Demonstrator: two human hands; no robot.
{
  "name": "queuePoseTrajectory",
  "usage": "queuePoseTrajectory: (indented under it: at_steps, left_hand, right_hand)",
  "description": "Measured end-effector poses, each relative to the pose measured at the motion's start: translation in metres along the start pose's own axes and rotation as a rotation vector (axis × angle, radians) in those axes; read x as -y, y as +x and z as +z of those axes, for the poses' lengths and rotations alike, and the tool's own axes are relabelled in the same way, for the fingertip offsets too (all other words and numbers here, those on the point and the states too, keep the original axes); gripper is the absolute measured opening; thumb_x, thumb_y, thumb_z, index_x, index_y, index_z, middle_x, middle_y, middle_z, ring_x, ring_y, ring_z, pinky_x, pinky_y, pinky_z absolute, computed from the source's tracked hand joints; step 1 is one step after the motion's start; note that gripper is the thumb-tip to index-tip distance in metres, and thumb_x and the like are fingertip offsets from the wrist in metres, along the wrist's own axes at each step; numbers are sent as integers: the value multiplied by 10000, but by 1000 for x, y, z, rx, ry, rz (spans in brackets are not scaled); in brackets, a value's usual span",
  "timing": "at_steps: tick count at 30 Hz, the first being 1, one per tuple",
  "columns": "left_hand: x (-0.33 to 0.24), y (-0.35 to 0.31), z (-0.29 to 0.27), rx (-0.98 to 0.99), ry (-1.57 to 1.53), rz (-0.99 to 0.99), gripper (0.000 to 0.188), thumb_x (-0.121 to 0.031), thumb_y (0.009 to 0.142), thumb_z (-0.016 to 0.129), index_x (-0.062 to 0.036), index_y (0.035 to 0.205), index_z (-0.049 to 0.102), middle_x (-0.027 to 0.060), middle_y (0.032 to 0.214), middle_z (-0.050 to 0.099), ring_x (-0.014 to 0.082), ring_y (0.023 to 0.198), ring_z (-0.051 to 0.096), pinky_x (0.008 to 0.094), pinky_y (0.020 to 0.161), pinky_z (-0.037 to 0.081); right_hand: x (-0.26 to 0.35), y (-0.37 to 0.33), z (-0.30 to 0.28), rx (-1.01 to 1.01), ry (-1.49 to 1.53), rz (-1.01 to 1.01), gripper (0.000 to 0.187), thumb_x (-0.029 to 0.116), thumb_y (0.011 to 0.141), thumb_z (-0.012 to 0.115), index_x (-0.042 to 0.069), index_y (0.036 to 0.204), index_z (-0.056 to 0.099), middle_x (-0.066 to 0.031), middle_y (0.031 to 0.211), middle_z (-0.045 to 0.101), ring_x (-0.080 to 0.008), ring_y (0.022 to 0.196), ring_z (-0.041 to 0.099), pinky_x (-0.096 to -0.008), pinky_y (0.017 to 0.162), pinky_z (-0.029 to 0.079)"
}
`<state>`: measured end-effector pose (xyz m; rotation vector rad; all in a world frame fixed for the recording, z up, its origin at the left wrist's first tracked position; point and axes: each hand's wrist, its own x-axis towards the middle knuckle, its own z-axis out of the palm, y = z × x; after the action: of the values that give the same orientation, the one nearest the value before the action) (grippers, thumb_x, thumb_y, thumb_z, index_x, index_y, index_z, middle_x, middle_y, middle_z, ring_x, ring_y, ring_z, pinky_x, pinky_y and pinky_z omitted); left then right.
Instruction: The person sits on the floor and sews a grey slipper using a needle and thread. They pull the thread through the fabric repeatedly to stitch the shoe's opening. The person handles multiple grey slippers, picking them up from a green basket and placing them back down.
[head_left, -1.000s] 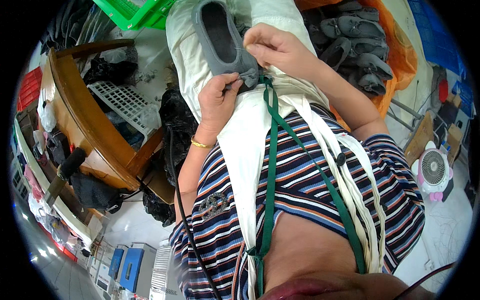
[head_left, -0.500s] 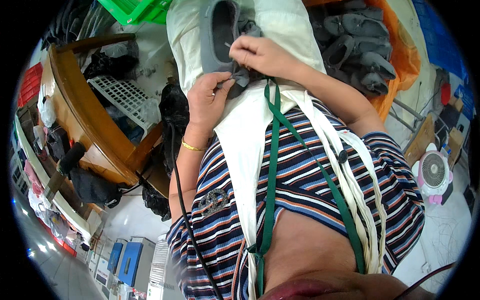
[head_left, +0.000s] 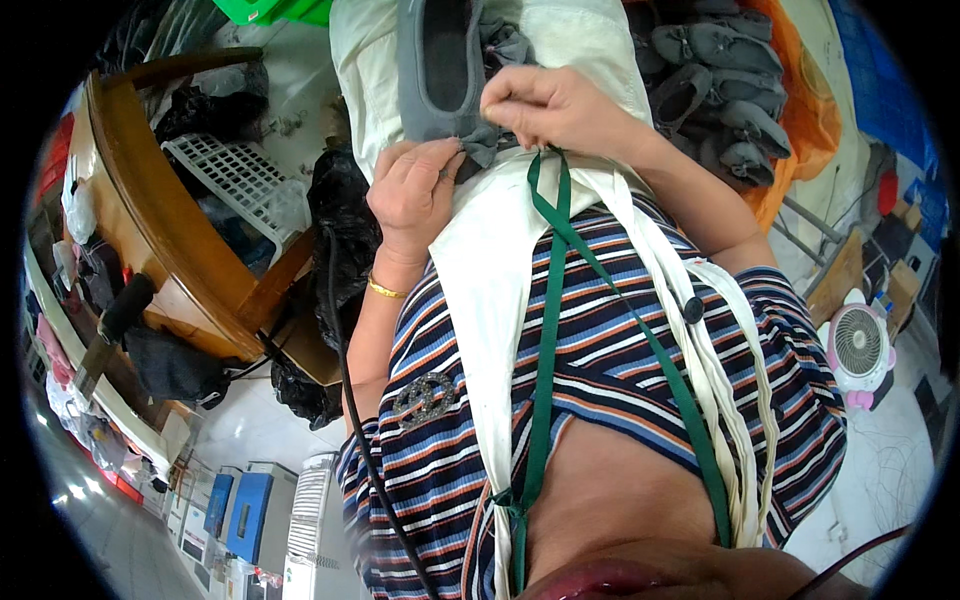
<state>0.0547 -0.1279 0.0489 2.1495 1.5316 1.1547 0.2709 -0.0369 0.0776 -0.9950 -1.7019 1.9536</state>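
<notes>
A dark grey cloth shoe [head_left: 412, 60] rests on my lap, its opening facing up and its end toward my body. My left hand [head_left: 412, 195] is closed on that near end, thumb and fingers pinching the grey shoe's edge. Just right of the shoe is my right hand [head_left: 560, 108], fingers pinched together and apart from the shoe's rim. Whatever lies in that pinch is too small to make out. Crumpled grey fabric [head_left: 505, 45] lies beside the shoe, partly hidden by my right hand. A white apron [head_left: 480, 260] with green straps covers my front.
Several grey shoes [head_left: 725, 85] are piled on orange cloth [head_left: 805, 90] at the right. To the left stand a curved wooden piece of furniture [head_left: 150, 215] and a white plastic basket [head_left: 235, 180]. A green crate [head_left: 275, 10] is at the far edge; a pink-and-white fan [head_left: 860, 340] sits at right.
My right hand has moved a little right, away from the shoe's opening. My left hand's fingers have curled further over the shoe's near end. The thin pale thing at my right fingertips no longer shows.
</notes>
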Motion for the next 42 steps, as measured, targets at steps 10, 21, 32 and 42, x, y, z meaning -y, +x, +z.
queuePoseTrajectory:
  at_steps: [10,21,32,42]
  left_hand:
    - [4,-5,3,-26,56,39,246,-26,687,790,-75,916,716,56,873,712,255,853,692,332,741,566]
    - [6,-3,3,-24,20,30,224,-21,705,786,-64,912,710,75,856,716,263,833,709,331,737,575]
    - [6,-7,6,-4,-55,-29,199,-6,737,762,-51,920,697,114,889,723,262,871,723,326,733,575]
    - [5,-10,11,-27,-18,1,214,5,732,759,-59,928,705,107,907,729,242,861,723,316,729,571]
  right_hand:
    - [-9,4,10,-18,-584,-228,202,138,931,573,26,1070,665,-124,833,692,-219,701,670,-293,670,522]
    - [-11,6,11,-1,-590,-216,221,136,935,552,21,1086,665,-126,849,700,-218,700,671,-293,667,523]
    - [-27,15,14,-2,-364,-147,217,171,939,580,29,1088,649,-108,784,657,-170,655,603,-292,631,476]
    - [-27,28,26,-31,-543,-161,200,208,941,587,14,983,568,-150,758,649,-293,680,641,-366,614,480]
